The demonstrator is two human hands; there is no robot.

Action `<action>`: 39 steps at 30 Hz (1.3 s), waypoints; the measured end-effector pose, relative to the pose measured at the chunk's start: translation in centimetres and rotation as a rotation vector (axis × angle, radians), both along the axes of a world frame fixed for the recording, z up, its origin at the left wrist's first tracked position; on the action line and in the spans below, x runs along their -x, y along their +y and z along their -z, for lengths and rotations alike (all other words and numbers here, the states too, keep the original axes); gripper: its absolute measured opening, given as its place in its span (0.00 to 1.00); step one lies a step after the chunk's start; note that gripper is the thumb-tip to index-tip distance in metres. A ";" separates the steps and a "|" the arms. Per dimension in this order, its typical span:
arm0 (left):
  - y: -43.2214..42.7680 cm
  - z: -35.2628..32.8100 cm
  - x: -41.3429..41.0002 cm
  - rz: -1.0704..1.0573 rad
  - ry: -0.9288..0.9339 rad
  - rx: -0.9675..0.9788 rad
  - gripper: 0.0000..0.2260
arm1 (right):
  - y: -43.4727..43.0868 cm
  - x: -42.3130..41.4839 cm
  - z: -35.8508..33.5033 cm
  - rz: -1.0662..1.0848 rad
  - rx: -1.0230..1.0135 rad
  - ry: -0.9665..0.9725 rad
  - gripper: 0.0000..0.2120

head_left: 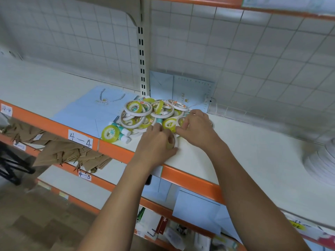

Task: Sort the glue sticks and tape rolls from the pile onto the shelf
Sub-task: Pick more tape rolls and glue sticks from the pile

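Left hand (155,142) nearest, closed around small tape roll (171,142) at shelf (235,142) front. Right hand (196,125) fingers pinching at pile (145,115) near edge; grip unclear. Pile lies just far-left of hands.

We stood in a stationery shop: white metal shelf with orange edge (116,151), handwritten paper label "4—4" (80,138), grey wire-grid back panel (253,60).
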State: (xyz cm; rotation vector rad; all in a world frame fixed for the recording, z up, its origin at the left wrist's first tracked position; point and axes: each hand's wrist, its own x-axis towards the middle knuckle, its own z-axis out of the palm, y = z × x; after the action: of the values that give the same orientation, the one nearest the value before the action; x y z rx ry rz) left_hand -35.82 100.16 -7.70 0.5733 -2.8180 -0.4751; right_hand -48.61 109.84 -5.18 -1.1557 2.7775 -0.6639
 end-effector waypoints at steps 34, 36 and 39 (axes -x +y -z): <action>15.9 -2.6 7.4 0.379 -0.064 -0.116 0.36 | 25.5 0.3 -0.7 0.281 -0.107 -0.011 0.35; 18.3 -2.6 8.8 0.407 -0.065 -0.117 0.36 | 28.1 0.9 -1.0 0.306 -0.084 0.009 0.35; 21.4 -2.7 10.6 0.447 -0.077 -0.104 0.35 | 31.2 1.8 -1.2 0.318 -0.088 0.016 0.36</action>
State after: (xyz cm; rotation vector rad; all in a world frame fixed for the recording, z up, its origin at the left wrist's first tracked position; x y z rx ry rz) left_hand -46.41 121.55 -4.96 -0.0326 -3.0071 -0.6938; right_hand -50.38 141.03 -3.96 -0.7123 3.0001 -0.5470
